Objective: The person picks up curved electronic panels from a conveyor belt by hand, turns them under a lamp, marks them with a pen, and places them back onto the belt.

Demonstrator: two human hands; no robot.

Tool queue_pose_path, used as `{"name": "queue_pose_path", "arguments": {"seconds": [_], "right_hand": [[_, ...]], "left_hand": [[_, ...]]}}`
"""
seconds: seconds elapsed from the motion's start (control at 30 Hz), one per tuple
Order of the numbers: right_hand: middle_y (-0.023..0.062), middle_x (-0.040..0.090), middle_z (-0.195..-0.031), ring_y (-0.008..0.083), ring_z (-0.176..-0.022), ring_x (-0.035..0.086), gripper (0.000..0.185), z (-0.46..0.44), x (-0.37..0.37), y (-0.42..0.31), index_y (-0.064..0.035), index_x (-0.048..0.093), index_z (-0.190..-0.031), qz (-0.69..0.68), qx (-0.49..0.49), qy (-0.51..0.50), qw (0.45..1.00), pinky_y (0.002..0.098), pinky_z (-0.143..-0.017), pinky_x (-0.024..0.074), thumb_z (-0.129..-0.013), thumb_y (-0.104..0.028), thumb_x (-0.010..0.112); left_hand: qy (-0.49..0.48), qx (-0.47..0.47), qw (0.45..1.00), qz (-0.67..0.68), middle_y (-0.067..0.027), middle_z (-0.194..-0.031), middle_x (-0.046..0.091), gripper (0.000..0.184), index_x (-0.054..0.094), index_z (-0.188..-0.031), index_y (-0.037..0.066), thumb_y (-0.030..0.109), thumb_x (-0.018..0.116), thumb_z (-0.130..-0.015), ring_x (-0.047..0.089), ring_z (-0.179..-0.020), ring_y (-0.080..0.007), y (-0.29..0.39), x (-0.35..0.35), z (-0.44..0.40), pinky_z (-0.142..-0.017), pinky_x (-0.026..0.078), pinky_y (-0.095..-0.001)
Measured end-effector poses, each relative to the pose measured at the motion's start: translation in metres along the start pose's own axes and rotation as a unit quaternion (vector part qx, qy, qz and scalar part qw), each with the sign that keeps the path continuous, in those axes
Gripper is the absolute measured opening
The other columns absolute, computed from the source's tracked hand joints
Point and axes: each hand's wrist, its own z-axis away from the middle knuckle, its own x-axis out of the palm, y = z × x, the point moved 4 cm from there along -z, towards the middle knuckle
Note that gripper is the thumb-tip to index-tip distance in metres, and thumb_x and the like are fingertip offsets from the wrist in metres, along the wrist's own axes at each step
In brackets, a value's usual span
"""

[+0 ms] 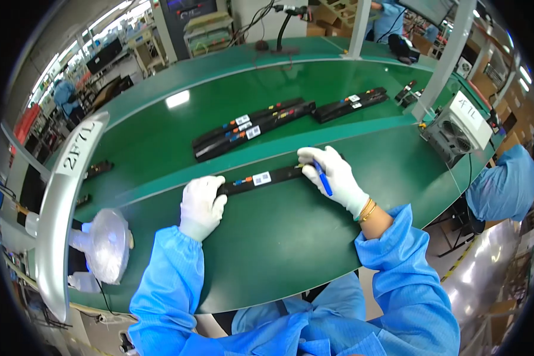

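A long black bar [237, 186] with a white printed code label and small coloured connectors lies on the green table in front of me. My left hand [200, 206], in a white glove, grips the bar's left end between thumb and fingers. At its right end, my gloved right hand [342, 183] holds a blue marker pen [322, 177], with fingertips close to the bar. The pen slants, and its upper end shows above the hand. Whether the pen's tip touches the bar is hidden.
Similar black bars [225, 145] lie farther back, with another group [350, 107] to their right. A fan unit [451, 136] stands at right beside a metal post [445, 59]. A silver panel [71, 213] and a plastic-wrapped round object [108, 246] are at left. A person [501, 184] sits at right.
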Motion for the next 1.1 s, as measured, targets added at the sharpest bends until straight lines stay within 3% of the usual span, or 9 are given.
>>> {"name": "queue_pose_path", "arguments": {"seconds": [0.2, 0.33, 0.5, 0.8, 0.83, 0.93, 0.97, 1.0, 1.1], "right_hand": [[0.0154, 0.068, -0.120, 0.0258, -0.115, 0.066, 0.045, -0.004, 0.003, -0.019, -0.0077, 0.055, -0.133, -0.209, 0.034, -0.006, 0.977, 0.0350, -0.099, 0.0507, -0.092, -0.016, 0.072], [0.0125, 0.061, -0.130, 0.0229, -0.126, 0.056, 0.045, 0.002, 0.014, -0.065, -0.0045, 0.051, -0.137, -0.524, 0.076, -0.060, 0.846, 0.0350, -0.108, 0.0433, -0.097, -0.021, 0.066], [0.0069, 0.067, -0.104, 0.0152, -0.106, 0.064, 0.018, 0.013, -0.002, -0.063, -0.0040, 0.063, -0.109, -0.523, 0.126, 0.078, 0.839, 0.0305, -0.095, 0.0497, -0.102, -0.018, 0.054], [0.0020, 0.065, -0.091, 0.0081, -0.084, 0.057, 0.016, 0.002, -0.038, -0.027, -0.0025, 0.064, -0.097, -0.375, 0.102, 0.271, 0.881, 0.0246, -0.079, 0.0478, -0.102, -0.011, 0.051], [0.0020, 0.065, -0.091, 0.0082, -0.083, 0.057, 0.017, 0.002, -0.045, -0.019, -0.0024, 0.064, -0.097, -0.355, 0.094, 0.301, 0.880, 0.0247, -0.078, 0.0477, -0.102, -0.011, 0.051], [0.0019, 0.060, -0.082, 0.0095, -0.074, 0.055, 0.020, 0.003, -0.079, 0.018, -0.0038, 0.063, -0.096, -0.278, 0.125, 0.398, 0.865, 0.0264, -0.069, 0.0455, -0.103, -0.016, 0.049], [0.0027, 0.061, -0.082, 0.0115, -0.073, 0.055, 0.018, 0.008, -0.089, 0.031, -0.0038, 0.061, -0.101, -0.390, 0.148, 0.385, 0.823, 0.0273, -0.067, 0.0460, -0.103, -0.017, 0.049], [0.0034, 0.061, -0.082, 0.0136, -0.071, 0.055, 0.018, 0.016, -0.101, 0.042, -0.0039, 0.060, -0.105, -0.496, 0.166, 0.367, 0.770, 0.0282, -0.064, 0.0465, -0.102, -0.018, 0.050], [0.0072, 0.061, -0.083, 0.0187, -0.065, 0.053, 0.032, 0.026, -0.102, 0.110, -0.0016, 0.055, -0.121, -0.748, 0.074, 0.286, 0.595, 0.0304, -0.055, 0.0469, -0.102, -0.026, 0.050]], "left_hand": [[0.108, -0.021, 0.966, 0.232, -0.0159, -0.127, 0.060, 0.054, 0.056, -0.133, 0.000, 0.004, 0.070, -0.080, 0.060, -0.116, -0.0300, 0.039, -0.017, -0.003, -0.104, 0.046, -0.0387], [-0.077, -0.034, 0.790, 0.607, -0.0161, -0.146, 0.047, 0.063, 0.037, -0.149, -0.002, 0.022, 0.062, -0.096, 0.046, -0.137, -0.0265, 0.108, 0.001, -0.011, -0.116, 0.034, -0.0401], [-0.097, -0.072, 0.571, 0.812, -0.0166, -0.161, 0.026, 0.079, 0.013, -0.157, -0.001, 0.039, 0.051, -0.101, 0.029, -0.148, -0.0288, 0.167, 0.020, -0.027, -0.121, 0.022, -0.0426], [-0.134, 0.023, 0.639, 0.757, -0.0165, -0.166, 0.004, 0.077, -0.001, -0.157, -0.003, 0.041, 0.037, -0.106, 0.007, -0.154, -0.0276, 0.216, 0.011, -0.060, -0.124, 0.008, -0.0384], [-0.114, -0.012, 0.651, 0.751, -0.0175, -0.165, 0.015, 0.070, 0.012, -0.157, -0.004, 0.032, 0.042, -0.106, 0.019, -0.152, -0.0258, 0.217, 0.013, -0.061, -0.122, 0.018, -0.0372], [-0.051, 0.228, 0.925, 0.299, -0.0206, -0.157, 0.037, 0.055, 0.037, -0.150, -0.003, 0.020, 0.051, -0.101, 0.040, -0.143, -0.0274, 0.215, -0.009, -0.045, -0.116, 0.033, -0.0361], [-0.320, -0.014, 0.856, 0.406, -0.0220, -0.139, 0.057, 0.041, 0.057, -0.135, -0.001, 0.008, 0.058, -0.095, 0.057, -0.128, -0.0306, 0.206, -0.014, -0.029, -0.106, 0.045, -0.0358], [-0.109, 0.159, 0.884, 0.426, -0.0195, -0.125, 0.065, 0.039, 0.062, -0.128, -0.001, 0.006, 0.065, -0.089, 0.063, -0.118, -0.0315, 0.226, -0.051, -0.030, -0.103, 0.047, -0.0350], [0.024, 0.310, 0.791, 0.527, -0.0162, -0.107, 0.070, 0.034, 0.067, -0.112, 0.002, -0.005, 0.071, -0.079, 0.071, -0.093, -0.0315, 0.214, -0.108, -0.008, -0.085, 0.057, -0.0479]]}}
